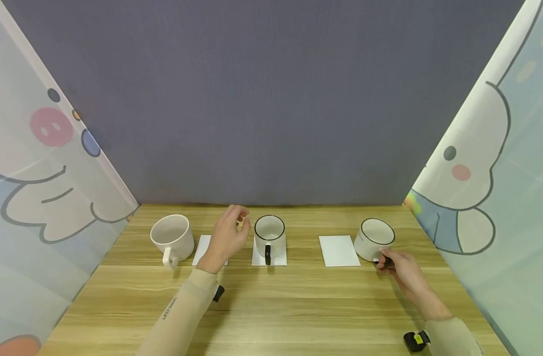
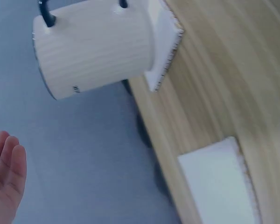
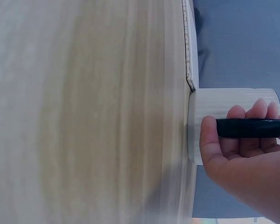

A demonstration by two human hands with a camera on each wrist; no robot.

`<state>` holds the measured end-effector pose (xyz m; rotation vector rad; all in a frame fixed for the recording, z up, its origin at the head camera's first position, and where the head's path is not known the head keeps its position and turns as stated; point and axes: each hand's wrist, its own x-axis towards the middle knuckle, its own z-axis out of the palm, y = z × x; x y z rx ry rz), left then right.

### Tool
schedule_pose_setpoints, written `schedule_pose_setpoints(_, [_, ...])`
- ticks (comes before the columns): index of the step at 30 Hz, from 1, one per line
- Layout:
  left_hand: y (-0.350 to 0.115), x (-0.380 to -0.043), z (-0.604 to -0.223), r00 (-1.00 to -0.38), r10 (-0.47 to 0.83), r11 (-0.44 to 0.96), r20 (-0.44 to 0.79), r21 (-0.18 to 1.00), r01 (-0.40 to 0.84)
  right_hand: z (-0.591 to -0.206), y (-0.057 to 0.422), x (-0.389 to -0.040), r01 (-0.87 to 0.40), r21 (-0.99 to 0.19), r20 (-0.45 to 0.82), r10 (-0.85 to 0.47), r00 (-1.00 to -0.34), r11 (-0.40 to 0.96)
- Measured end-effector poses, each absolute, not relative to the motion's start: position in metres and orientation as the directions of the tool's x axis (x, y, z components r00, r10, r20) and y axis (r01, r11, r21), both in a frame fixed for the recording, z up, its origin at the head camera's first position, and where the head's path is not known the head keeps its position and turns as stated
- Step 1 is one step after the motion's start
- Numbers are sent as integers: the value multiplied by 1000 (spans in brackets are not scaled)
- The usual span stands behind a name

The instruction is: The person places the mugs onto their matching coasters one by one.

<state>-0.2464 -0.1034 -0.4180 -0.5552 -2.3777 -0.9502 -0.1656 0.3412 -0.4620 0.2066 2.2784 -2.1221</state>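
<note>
My right hand (image 1: 407, 274) grips the black handle (image 3: 249, 128) of a white mug (image 1: 371, 242) with a dark rim, its fingers curled round it. That mug stands upright beside the right white square pad (image 1: 339, 251). My left hand (image 1: 227, 238) hovers above the left white pad (image 1: 203, 246), holding nothing, its fingers loosely bent. Close to its right, a second dark-rimmed mug (image 1: 270, 232) sits on the middle pad (image 1: 278, 260), its black handle toward me. In the left wrist view that mug (image 2: 93, 46) is apart from my fingers (image 2: 16, 170).
An all-white mug (image 1: 175, 242) stands at the left of the wooden table (image 1: 289, 311), handle toward me. A grey panel (image 1: 271, 109) rises behind the table. Cartoon-printed curtains (image 1: 512, 198) flank both sides.
</note>
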Motion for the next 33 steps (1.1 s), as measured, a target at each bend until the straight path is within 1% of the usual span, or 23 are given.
schedule_pose_setpoints(6, [-95,-245,-409,-708,207,630,676,461,625,-461,341,-166,118,-992,-113,79,-990,54])
schedule_pose_setpoints(12, [-85,-242,-400,-644,216,603,734,419,679,-460,342,-166,119,-992,-115,72,-991,43])
schedule_pose_setpoints(19, [-73,-238,-391,-594,236,576,769,382,723,-460,342,-166,114,-993,-111,69,-991,37])
schedule_pose_setpoints(27, [-58,-235,-383,-555,243,530,795,370,763,-461,343,-166,94,-995,-92,48,-995,40])
schedule_pose_setpoints(33, [-46,-231,-378,-571,258,508,779,393,767,-460,342,-166,96,-994,-94,51,-994,43])
